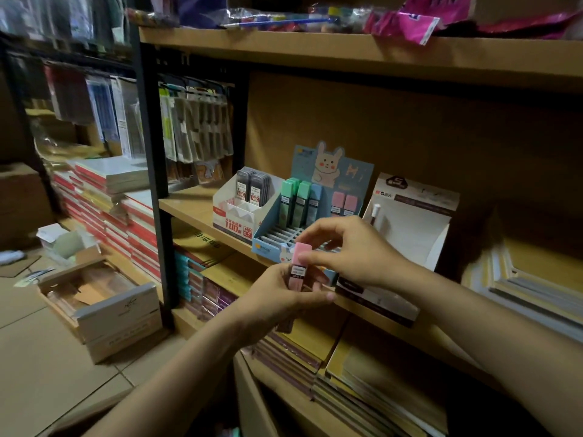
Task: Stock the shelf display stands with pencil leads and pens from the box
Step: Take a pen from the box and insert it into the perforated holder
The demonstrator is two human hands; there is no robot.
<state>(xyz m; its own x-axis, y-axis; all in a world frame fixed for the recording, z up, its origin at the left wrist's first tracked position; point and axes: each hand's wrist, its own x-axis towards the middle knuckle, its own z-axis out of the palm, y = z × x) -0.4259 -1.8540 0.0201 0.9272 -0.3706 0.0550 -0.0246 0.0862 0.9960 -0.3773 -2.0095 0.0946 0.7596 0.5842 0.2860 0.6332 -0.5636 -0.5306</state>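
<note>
Wooden shelf unit (202,205) w/ black posts fills the view; the middle shelf carries 3 display stands. Biggest is the white pen stand (413,228) at right, holding what looks like 1 pen (374,212) in its back corner, otherwise mostly bare. Next, the blue bunny stand (315,216) in the centre: green, blue and pink lead cases stand in its back rows, while the front slots (284,236) sit unfilled. Smallest, the white 0.7 lead stand (235,212) at left, w/ dark cases at the back. An open cardboard box (104,298) sits on the floor, lower left, well apart from the hands.

Left hand (277,294) is cupped just in front of the shelf edge, fingers curled round the lower part of a pink lead case (298,268) held upright. Right hand (350,250) pinches the case's top between thumb and fingertips. So both grips are closed on the same case, narrow, just below the bunny stand's front lip.

Risks, as I judge them: the slots are tight, so a tilted entry could jam the case or knock neighbours over. The stand is light card near the shelf edge; a push could shove it back or tip it. Dim light makes reading the grade label harder, so mis-sorting the colour row is possible.
</note>
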